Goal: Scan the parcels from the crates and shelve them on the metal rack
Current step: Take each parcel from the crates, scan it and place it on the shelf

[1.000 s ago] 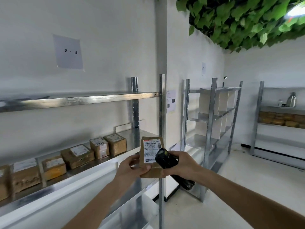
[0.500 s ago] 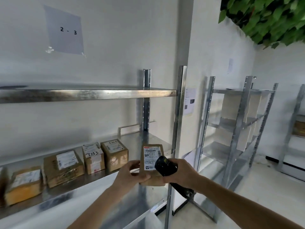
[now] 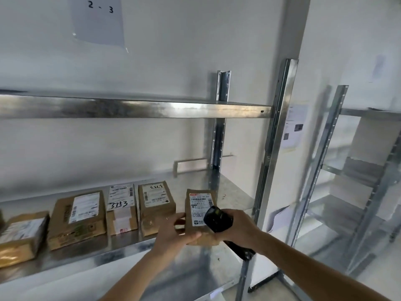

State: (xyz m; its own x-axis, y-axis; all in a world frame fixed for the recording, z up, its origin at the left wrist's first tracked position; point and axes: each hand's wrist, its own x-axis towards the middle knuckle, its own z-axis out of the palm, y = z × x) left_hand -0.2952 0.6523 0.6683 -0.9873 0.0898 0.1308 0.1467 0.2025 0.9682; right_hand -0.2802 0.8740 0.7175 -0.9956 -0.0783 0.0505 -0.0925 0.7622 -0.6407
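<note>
The left hand (image 3: 173,232) grips a small brown parcel (image 3: 200,213) by its lower edge, thumb across the front, and holds it upright in front of the rack (image 3: 275,131), just beside the last box (image 3: 156,205) in the row on the shelf (image 3: 230,192). The right hand (image 3: 240,227) is closed round a black scanner (image 3: 218,218), whose head touches or nearly touches the white label (image 3: 199,208). The parcel looks light and fairly stiff, as one hand carries it easily. Its cardboard should not slip. I think the best hold is at the sides or bottom, so the label stays free.
</note>
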